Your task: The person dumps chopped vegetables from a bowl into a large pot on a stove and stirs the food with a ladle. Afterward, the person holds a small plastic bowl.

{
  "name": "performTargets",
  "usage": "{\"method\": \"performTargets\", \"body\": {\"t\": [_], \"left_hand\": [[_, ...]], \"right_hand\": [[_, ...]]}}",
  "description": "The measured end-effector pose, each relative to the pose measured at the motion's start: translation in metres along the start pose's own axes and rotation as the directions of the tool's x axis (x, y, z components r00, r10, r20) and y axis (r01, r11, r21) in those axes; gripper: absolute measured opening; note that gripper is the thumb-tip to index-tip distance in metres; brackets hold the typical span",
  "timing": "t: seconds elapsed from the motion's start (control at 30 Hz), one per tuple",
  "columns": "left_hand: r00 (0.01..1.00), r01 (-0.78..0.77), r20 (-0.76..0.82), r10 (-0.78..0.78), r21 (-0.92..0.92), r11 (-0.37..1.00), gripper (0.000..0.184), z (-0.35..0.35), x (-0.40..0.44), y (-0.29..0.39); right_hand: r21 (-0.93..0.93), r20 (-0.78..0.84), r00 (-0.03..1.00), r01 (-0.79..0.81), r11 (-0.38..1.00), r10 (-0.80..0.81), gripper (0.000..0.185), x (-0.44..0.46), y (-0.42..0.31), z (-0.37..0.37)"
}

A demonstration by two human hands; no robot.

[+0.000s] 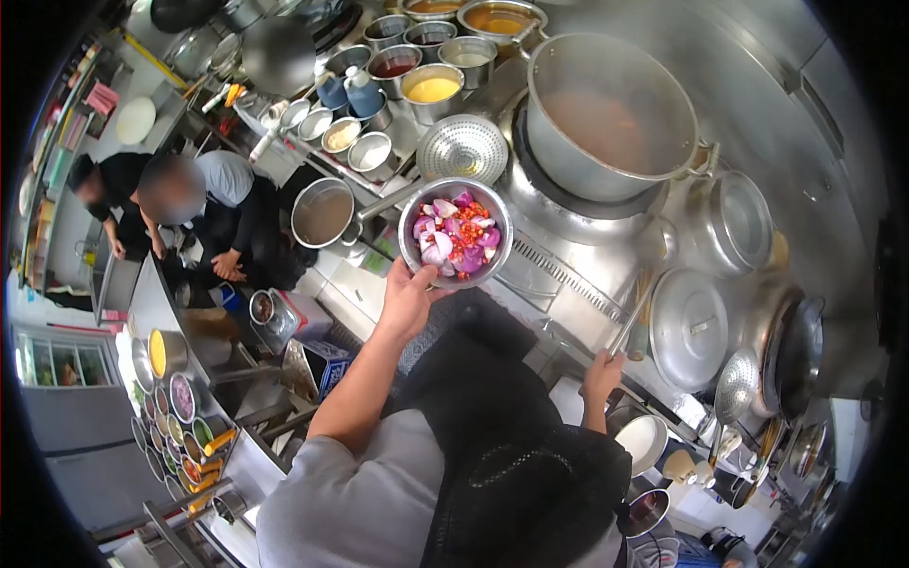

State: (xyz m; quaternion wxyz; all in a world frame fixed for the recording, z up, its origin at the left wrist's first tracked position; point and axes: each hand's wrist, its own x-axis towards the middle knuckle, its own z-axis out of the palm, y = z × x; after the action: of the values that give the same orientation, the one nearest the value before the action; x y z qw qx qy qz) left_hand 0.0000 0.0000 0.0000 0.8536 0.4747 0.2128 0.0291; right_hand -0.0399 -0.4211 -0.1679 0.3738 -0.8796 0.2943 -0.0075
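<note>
My left hand (409,299) grips the near rim of a steel bowl (506,216) in front of me. Cut purple onion (437,248) and chopped red chilli (468,227) fill it. Just beyond the bowl lies a perforated strainer (462,150), its long handle running to the left. My right hand (602,374), lower on the right, is closed around a long metal handle (627,324) by the stove's front edge. The working end of that tool is hard to make out. A large pot (578,175) of steaming brownish liquid stands on the burner ahead.
Several tins of sauces, including a yellow one (433,89), stand at the back left. To the right are a round lid (689,328), a skimmer (737,383) and a dark wok (800,346). Two people (194,204) are at the left, beside a counter with several ingredient tins (183,398).
</note>
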Motion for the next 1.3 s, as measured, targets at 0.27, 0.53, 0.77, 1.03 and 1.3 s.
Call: {"method": "performTargets", "body": {"t": [0.27, 0.53, 0.77, 1.03, 1.3], "left_hand": [[0.996, 0.062, -0.061, -0.059, 0.048, 0.997, 0.042, -0.051, -0.025, -0.006], [0.992, 0.126, 0.026, -0.127, 0.044, 0.991, 0.04, -0.095, -0.016, 0.007], [0.983, 0.165, 0.063, -0.171, 0.097, 0.982, 0.041, -0.146, -0.006, 0.016], [0.993, 0.049, -0.108, -0.047, 0.009, 0.999, 0.047, -0.195, -0.028, 0.011], [0.874, -0.123, -0.483, 0.048, -0.124, 0.985, 0.039, -0.224, -0.11, 0.016]], "right_hand": [[-0.208, -0.133, 0.977, 0.135, 0.969, -0.165, 0.039, 0.007, -0.006, 0.023], [-0.194, 0.008, 0.717, 0.684, 0.703, -0.697, 0.035, -0.017, -0.134, 0.022], [0.333, 0.539, 0.236, 0.822, 0.462, -0.808, 0.04, -0.146, -0.361, 0.095], [0.278, 0.697, -0.002, 0.922, 0.268, -0.717, 0.052, -0.191, -0.406, 0.171], [0.499, 0.721, -0.397, 0.866, 0.028, -0.568, 0.049, -0.267, -0.42, 0.226]]}}
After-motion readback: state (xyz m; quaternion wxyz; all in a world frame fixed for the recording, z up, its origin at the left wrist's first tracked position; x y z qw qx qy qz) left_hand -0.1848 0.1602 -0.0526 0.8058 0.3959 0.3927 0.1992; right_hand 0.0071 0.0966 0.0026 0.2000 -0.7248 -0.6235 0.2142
